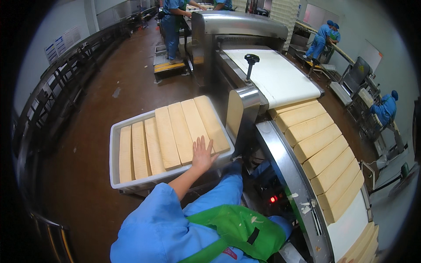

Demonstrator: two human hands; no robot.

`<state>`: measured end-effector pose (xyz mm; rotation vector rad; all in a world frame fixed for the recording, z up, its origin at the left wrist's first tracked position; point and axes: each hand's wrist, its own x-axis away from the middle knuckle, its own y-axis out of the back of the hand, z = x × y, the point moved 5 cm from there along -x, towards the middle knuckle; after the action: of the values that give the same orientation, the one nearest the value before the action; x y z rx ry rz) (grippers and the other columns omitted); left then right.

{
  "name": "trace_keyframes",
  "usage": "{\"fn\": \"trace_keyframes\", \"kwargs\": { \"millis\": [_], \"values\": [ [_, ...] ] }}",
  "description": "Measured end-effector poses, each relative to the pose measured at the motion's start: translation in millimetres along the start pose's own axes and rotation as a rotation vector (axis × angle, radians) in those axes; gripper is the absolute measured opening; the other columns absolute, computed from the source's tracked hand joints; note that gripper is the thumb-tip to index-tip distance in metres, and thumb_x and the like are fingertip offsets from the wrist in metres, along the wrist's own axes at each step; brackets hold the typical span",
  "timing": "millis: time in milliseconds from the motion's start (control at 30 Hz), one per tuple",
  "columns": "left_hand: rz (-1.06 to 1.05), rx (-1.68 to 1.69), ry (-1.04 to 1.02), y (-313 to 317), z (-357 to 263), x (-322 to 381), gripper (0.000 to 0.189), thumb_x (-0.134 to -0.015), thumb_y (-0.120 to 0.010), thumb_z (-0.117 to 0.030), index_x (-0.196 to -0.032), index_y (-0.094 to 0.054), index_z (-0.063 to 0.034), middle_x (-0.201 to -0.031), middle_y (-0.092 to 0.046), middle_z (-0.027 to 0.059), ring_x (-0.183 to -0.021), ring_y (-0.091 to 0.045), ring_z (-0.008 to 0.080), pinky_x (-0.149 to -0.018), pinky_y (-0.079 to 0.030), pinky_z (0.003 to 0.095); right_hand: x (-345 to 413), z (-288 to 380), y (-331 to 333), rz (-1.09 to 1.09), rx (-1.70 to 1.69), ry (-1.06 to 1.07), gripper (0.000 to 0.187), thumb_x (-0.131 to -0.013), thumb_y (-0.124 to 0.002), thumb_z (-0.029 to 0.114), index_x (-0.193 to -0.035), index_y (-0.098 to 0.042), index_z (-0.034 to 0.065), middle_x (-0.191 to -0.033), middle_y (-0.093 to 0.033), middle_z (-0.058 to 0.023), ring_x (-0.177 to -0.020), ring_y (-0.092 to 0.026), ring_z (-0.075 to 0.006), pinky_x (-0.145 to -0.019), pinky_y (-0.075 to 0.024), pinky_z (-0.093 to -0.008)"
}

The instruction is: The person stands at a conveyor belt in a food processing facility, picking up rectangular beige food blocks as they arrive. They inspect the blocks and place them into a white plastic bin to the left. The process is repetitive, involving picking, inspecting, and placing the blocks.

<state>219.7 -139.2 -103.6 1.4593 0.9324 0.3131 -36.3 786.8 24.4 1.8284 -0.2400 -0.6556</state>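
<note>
My left hand [201,156] lies palm down, fingers apart, on long pale-yellow blocks [177,134] that look like food. Several of them stand side by side in a white plastic crate [113,154] to my left; those on its right side sit higher than those on its left. Of my right hand [347,261], only fingertips show at the bottom edge, close to more pale blocks [365,241] on a white conveyor belt [349,220]. Farther up that belt, a row of similar blocks [324,154] lies pressed together, reaching the machine's upper belt [273,75].
A steel machine [241,23] with a curved hood stands ahead; a black knob [251,59] rises beside its belt. The conveyor's steel side rail [289,171] curves past my right. Co-workers in blue stand beyond the machine and at far right. A yellow-edged step [169,67] sits on the brown floor.
</note>
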Motion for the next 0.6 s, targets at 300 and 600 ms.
{"fn": "trace_keyframes", "kwargs": {
  "millis": [300,600],
  "values": [
    [-0.252,0.822,-0.546,84.0,-175.0,10.6,0.051,-0.072,-0.073,-0.016,-0.121,-0.056,-0.01,-0.141,-0.039,0.0194,-0.123,-0.042,0.0409,-0.105,-0.033,0.0505,53.7,124.8,70.1,-0.323,-0.074,0.616,0.072,-0.084,-0.063,0.049,-0.138,-0.047,0.0055,-0.109,-0.062,-0.0226,-0.1,-0.061,-0.0385,-0.085,-0.0497,-0.0471],
    [0.056,1.164,-0.974,72.1,-365.1,0.4,0.009,-0.085,-0.062,-0.012,-0.09,-0.062,-0.0051,-0.092,-0.059,0.0098,-0.092,-0.056,0.0278,-0.087,-0.042,0.0405,88.4,186.9,78.3,-0.106,-0.494,0.309,0.072,-0.082,-0.068,0.041,-0.142,-0.044,0.0079,-0.125,-0.054,-0.0317,-0.11,-0.055,-0.0454,-0.096,-0.0449,-0.0498]
  ]
}}
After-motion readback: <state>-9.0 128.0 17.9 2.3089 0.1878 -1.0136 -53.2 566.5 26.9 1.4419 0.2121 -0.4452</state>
